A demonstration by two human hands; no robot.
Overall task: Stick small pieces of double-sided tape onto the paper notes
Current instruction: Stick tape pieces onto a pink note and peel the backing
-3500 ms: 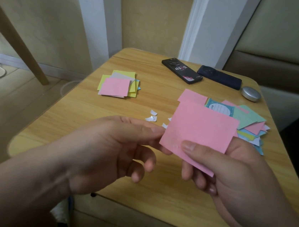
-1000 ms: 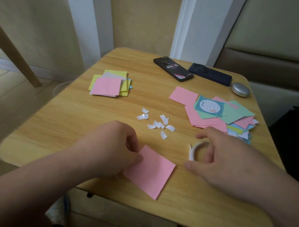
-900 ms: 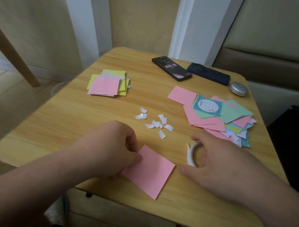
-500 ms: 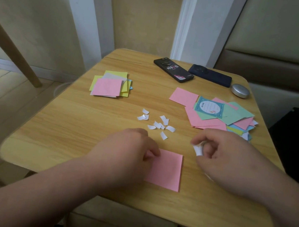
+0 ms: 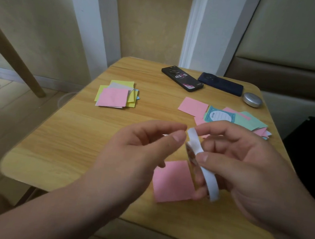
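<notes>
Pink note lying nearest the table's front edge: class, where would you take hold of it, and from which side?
Pinch the pink note at its near left corner, coming from the left. It lies flat on the table, so a fingertip likely must lift that corner first. Its right edge is hidden behind the tape roll held in the right hand.

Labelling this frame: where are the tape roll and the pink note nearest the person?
tape roll [image 5: 209, 181]: head view, outer white band.
pink note [image 5: 173, 182]: head view, middle of its bare face.
</notes>
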